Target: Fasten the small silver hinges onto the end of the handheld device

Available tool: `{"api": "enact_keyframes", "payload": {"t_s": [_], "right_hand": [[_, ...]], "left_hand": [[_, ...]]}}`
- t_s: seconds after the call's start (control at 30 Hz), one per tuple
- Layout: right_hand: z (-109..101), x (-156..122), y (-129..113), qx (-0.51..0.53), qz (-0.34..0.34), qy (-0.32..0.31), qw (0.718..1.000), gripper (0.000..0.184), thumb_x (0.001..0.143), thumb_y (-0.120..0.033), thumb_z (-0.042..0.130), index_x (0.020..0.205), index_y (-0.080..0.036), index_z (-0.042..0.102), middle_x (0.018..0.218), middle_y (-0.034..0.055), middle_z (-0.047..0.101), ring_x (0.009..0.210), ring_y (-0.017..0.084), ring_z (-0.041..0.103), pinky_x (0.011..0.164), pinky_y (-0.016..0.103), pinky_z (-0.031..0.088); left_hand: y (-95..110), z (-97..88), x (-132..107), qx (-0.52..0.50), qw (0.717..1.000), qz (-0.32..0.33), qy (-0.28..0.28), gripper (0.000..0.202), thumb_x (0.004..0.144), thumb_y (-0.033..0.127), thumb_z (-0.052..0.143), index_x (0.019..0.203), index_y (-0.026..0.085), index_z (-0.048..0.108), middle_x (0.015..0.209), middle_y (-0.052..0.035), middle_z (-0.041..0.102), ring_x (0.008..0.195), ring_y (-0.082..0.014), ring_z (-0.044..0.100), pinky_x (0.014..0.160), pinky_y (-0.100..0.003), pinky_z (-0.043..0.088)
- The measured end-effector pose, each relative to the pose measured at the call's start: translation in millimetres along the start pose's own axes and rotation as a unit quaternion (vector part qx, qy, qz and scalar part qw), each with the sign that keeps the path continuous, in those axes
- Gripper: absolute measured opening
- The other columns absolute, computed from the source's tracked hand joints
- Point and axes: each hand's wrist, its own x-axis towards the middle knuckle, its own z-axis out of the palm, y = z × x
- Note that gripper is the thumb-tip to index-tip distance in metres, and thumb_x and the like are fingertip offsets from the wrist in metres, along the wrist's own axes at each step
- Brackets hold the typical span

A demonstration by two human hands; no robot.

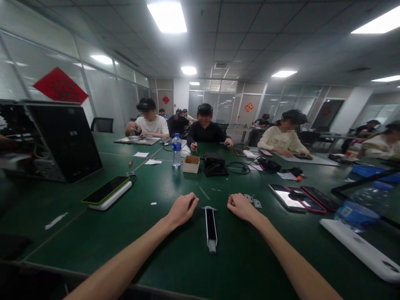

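My left hand [183, 208] rests on the green table with its fingers curled into a loose fist. Opposite it, my right hand [241, 206] lies with its fingers curled in too; I see nothing sticking out of either hand. Between them lies a narrow, long tool [211, 229] with a black middle, a pale frame and a thin crosspiece at its far end. Neither hand touches it. Just past my right knuckles are several small grey metal plates [256, 203], partly hidden by that hand.
A small box [191, 164], a water bottle [176, 151] and a black device [215, 163] stand ahead. A phone [108, 189] lies on a white slab at left, near a computer case [64, 141]. More phones [287, 198] and a large bottle [362, 208] are at right. People sit opposite.
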Motion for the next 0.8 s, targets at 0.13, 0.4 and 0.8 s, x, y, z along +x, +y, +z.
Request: {"api": "enact_keyframes", "payload": {"t_s": [0.13,0.4,0.8], "right_hand": [[6,-5,-21,0.014,-0.084,0.107,0.991,0.014,0.085,-0.019,0.048,0.079,-0.015,0.060,0.082,0.0078,0.061,0.079,0.020,0.053,0.070,0.030,0.041],[24,-12,-64,0.079,-0.218,0.211,0.950,0.011,0.087,-0.015,0.044,0.085,-0.017,0.054,0.086,0.0074,0.060,0.085,0.021,0.052,0.080,0.036,0.042],[41,-4,-59,0.213,-0.008,0.180,0.960,0.012,0.086,-0.025,0.038,0.080,-0.021,0.048,0.076,0.0046,0.060,0.071,0.019,0.060,0.063,0.029,0.045]], "left_hand": [[5,-4.1,-2,-0.032,0.999,-0.017,0.022,0.028,0.095,0.030,0.036,0.074,0.018,0.049,0.057,0.0044,0.048,0.048,-0.0117,0.047,0.052,-0.023,0.033],[10,1.6,-7,0.023,0.999,0.005,-0.046,0.009,0.088,0.026,0.048,0.090,0.019,0.053,0.072,0.0012,0.056,0.061,-0.0143,0.054,0.057,-0.024,0.039],[-5,14.9,0,-0.014,0.997,0.035,-0.071,0.011,0.087,0.015,0.050,0.090,0.019,0.059,0.085,-0.0017,0.061,0.077,-0.0160,0.058,0.070,-0.025,0.044]]}}
